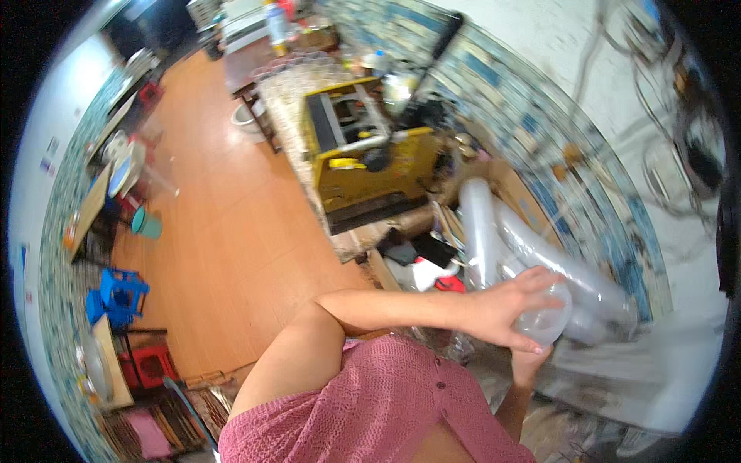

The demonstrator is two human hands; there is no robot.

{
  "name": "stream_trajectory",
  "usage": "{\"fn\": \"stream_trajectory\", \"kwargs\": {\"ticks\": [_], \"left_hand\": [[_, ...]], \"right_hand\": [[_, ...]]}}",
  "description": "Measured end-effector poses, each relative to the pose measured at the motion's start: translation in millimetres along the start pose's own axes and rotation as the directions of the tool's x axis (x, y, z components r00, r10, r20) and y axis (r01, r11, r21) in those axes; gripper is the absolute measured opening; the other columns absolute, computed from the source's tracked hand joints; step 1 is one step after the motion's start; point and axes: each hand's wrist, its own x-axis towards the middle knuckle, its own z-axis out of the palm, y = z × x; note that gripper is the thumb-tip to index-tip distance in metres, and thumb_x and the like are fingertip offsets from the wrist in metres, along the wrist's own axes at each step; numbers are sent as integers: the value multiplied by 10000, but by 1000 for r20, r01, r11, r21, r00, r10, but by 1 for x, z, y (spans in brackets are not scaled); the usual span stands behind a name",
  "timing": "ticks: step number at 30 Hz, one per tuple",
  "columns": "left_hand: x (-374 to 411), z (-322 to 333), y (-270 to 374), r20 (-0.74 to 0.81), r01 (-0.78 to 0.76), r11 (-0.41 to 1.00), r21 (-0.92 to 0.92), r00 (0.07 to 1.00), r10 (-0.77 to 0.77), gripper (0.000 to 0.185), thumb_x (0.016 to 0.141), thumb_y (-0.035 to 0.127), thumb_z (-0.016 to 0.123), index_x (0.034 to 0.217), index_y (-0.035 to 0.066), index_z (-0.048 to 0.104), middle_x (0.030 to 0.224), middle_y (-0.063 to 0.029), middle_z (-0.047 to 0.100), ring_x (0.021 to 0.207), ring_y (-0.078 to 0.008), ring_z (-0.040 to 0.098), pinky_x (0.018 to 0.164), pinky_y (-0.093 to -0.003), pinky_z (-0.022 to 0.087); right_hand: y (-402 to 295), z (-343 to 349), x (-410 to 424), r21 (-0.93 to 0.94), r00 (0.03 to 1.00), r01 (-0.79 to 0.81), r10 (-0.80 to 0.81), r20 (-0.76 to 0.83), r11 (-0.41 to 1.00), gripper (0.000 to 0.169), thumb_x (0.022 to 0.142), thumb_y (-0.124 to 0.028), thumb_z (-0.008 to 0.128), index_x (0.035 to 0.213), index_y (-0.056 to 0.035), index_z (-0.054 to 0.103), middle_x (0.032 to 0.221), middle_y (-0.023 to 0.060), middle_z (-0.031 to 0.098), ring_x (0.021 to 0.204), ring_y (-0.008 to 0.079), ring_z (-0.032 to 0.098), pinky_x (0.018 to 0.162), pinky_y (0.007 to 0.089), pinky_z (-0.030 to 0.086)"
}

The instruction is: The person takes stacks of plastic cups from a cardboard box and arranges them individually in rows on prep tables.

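Observation:
My left hand [515, 307] reaches across my body to the right, its fingers spread over the round end of a clear plastic cup or bowl [544, 325]. Below it, my right hand [528, 363] supports the same piece from the near side, with most of its fingers hidden. It cannot be told whether this is one cup or a nested stack. Just beyond lie long stacks of clear plastic cups, one nearly upright on the left [479, 231] and a slanting one [544, 243] on the right, seemingly in plastic film.
A yellow metal machine [376, 173] with a black-handled lever [446, 37] stands on the worktop [283, 104] ahead. Cardboard [524, 197] leans by the brick-patterned wall [579, 156]. Blue plastic stools [118, 295] and a green bin [146, 223] line the left side of the orange floor [231, 231].

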Motion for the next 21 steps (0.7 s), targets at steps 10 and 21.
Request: {"fn": "stream_trajectory", "kwargs": {"ticks": [10,21], "left_hand": [[-273,-168,18,-725,122,982,-142,663,-187,1089,572,438,832,1378,15,235,1379,-207,323,1278,-319,347,1048,-418,285],[-538,-363,39,-927,454,847,-278,107,-361,1071,566,268,832,1388,18,192,1267,-149,429,1167,-272,458,996,-402,373]], "right_hand": [[-175,315,-38,517,881,-139,-133,454,844,615,684,-152,768,1210,-35,472,1153,103,555,1041,205,544,848,327,458],[-355,594,-92,512,662,-59,-350,662,857,867,603,-365,815,1273,-10,395,1163,174,534,1055,330,536,861,381,451]]}}
